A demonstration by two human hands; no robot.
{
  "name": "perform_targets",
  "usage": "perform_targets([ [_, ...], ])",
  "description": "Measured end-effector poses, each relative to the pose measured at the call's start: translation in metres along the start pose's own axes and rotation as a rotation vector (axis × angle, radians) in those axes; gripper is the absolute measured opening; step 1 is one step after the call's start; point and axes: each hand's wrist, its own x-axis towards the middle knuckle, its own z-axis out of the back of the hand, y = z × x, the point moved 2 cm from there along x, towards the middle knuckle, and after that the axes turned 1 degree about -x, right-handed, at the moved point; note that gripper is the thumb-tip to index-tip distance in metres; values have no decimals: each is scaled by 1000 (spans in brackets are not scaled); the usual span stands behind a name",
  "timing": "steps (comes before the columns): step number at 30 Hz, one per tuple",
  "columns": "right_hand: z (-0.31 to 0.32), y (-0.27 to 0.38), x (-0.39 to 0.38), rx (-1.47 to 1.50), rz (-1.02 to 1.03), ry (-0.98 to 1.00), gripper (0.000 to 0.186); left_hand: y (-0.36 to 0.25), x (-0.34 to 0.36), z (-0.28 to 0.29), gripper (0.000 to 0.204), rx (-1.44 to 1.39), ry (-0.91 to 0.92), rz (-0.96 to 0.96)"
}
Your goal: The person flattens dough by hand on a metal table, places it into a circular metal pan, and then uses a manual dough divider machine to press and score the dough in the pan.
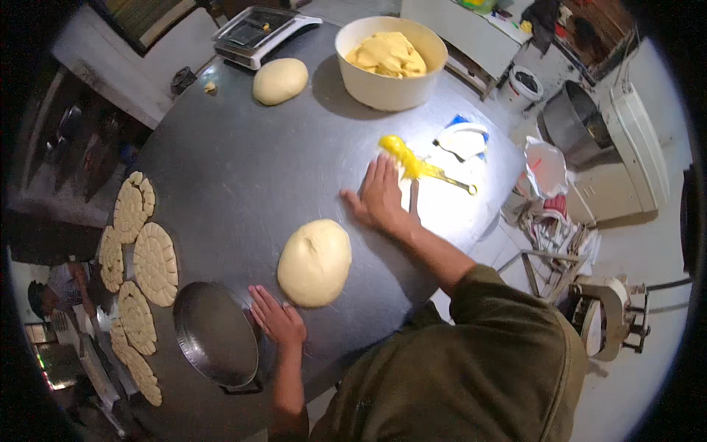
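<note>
On the grey metal table, a smooth round of pale dough (315, 263) lies between my hands, with a small pinched fold near its top. My left hand (278, 317) is flat with its fingers stretched out, between the dough and a dark oval pan (216, 334). Farther up and to the right, my right hand (381, 197) is open, fingers stretched forward. Its fingertips are at the edge of a soft yellow lump of fat (401, 152); whether they touch it I cannot tell. A yellow-handled utensil (451, 179) and a dark flat blade (414, 199) lie beside the lump.
Several scored flat dough rounds (155, 265) lie along the left edge. At the far side are a kitchen scale (258, 33), another dough ball (280, 81) and a white tub (390, 90) of yellow dough. A white-and-blue packet (465, 140) lies right. Another person (66, 291) is at far left.
</note>
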Motion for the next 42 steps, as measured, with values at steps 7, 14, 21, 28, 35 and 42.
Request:
perform_targets([
  [7, 24, 88, 176, 768, 221, -137, 32, 4, 9, 11, 80, 48, 53, 22],
  [14, 16, 158, 432, 198, 487, -193, 61, 33, 14, -10, 86, -16, 31, -5],
  [21, 80, 245, 237, 855, 674, 139, 53, 29, 3, 4, 82, -12, -57, 93],
  [28, 65, 99, -141, 337, 1167, 467, 50, 21, 11, 26, 79, -72, 9, 77],
  [35, 29, -3, 51, 1213, -294, 938, 59, 18, 2, 25, 79, -11, 6, 58],
  [42, 28, 130, -105, 1070, 184, 1140, 55, 7, -3, 27, 81, 102, 34, -1],
])
